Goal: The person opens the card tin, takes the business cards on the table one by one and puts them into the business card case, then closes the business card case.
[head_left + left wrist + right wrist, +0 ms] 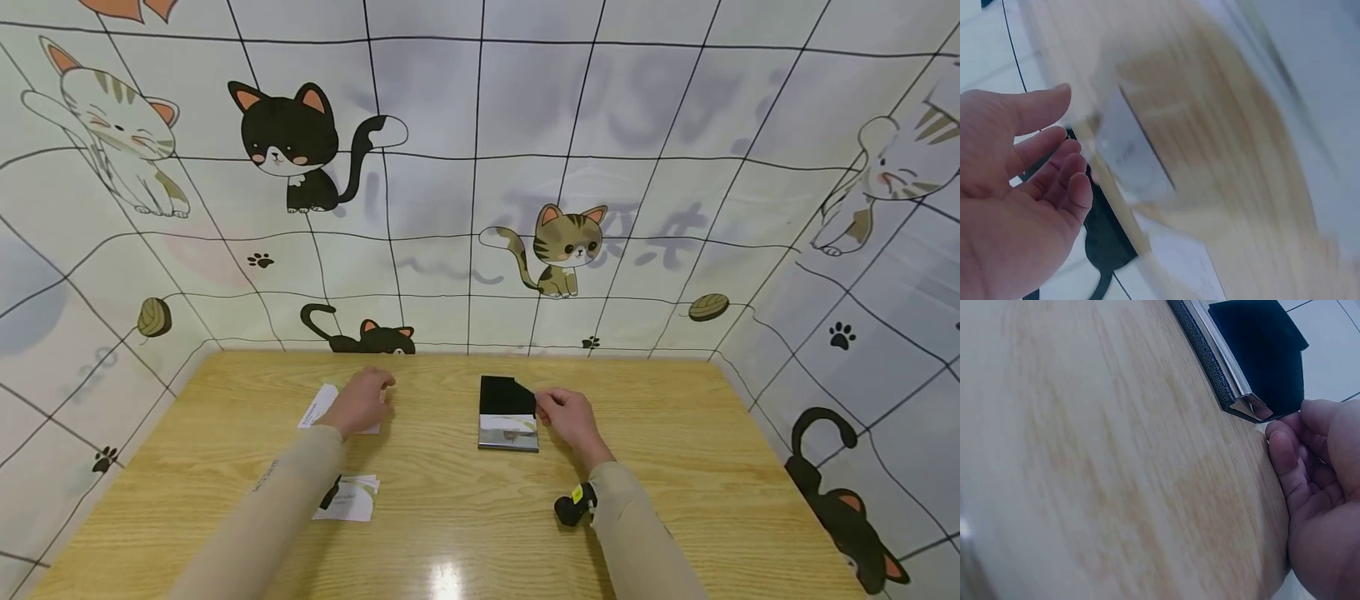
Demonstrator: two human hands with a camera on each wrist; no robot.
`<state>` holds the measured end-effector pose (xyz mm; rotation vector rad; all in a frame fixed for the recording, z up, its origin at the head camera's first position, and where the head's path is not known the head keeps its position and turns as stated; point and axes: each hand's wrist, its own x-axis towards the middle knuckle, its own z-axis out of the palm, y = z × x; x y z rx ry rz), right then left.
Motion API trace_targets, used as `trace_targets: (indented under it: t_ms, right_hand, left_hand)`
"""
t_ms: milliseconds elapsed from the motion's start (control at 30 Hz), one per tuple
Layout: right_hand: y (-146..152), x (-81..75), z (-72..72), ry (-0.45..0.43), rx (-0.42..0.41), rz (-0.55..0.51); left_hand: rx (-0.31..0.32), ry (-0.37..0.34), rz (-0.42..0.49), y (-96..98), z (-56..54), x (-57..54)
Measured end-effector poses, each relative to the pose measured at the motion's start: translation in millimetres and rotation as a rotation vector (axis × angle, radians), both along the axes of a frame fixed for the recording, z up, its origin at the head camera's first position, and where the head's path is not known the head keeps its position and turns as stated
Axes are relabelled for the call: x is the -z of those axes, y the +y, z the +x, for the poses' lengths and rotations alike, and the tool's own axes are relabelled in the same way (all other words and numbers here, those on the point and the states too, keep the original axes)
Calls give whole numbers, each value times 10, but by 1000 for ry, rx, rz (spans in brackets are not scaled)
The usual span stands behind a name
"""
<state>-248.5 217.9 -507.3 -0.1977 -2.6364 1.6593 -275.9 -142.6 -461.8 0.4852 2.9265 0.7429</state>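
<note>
An opened card case [498, 396] lies near the middle of the table, its black flap raised and a white card [498, 423] showing above the metal part. My right hand [570, 417] pinches the right edge of the flap between thumb and fingers. In the right wrist view, the metal frame and dark flap of the case [1254, 350] meet my fingertips. My left hand [360, 404] hovers over white cards [320, 406], thumb apart and fingers loosely bent, holding nothing. The left wrist view is blurred, with a printed card [1132, 150] beyond the fingers [1079, 190].
Nearer to me on the left lie more white cards [351, 500], partly hidden by my left forearm. The wooden table [450, 517] ends at a tile-patterned wall covering [427, 200] with cat drawings. A black wrist camera [573, 504] sits by my right sleeve.
</note>
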Motion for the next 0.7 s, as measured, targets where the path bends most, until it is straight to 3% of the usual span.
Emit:
trace_targets:
  t_ms: [267,700]
  right_hand:
    - [-6,-6,12,6,2,-3]
    - [-9,6,7,0,7,-6]
  left_hand:
    - [21,4,-106,-265,-48,-11]
    - [37,29,-251,-278,-82,8]
